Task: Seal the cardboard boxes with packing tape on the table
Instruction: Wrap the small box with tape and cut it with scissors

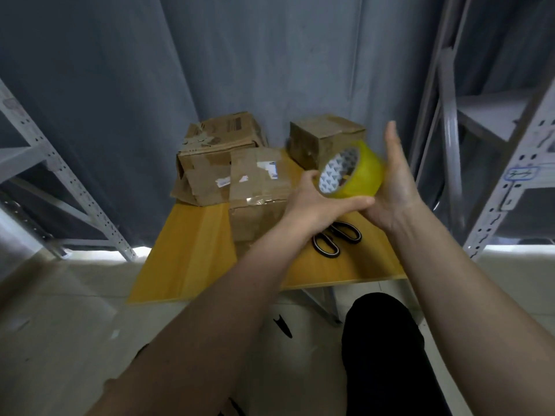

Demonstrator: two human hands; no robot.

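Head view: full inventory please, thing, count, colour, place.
Brown cardboard boxes: three, brown; far half of table, two left and centre, one back right.
Roll of yellow packing tape: one, yellow; held above table between both hands.
Black-handled scissors: one, black; on table under the hands.
Yellow wooden table: one, yellow; centre.
Grey metal shelving racks: two, grey; either side.
Grey curtain: one, grey; behind the table.
Left hand: grips roll from below.
Right hand: fingers straight against roll's right side.
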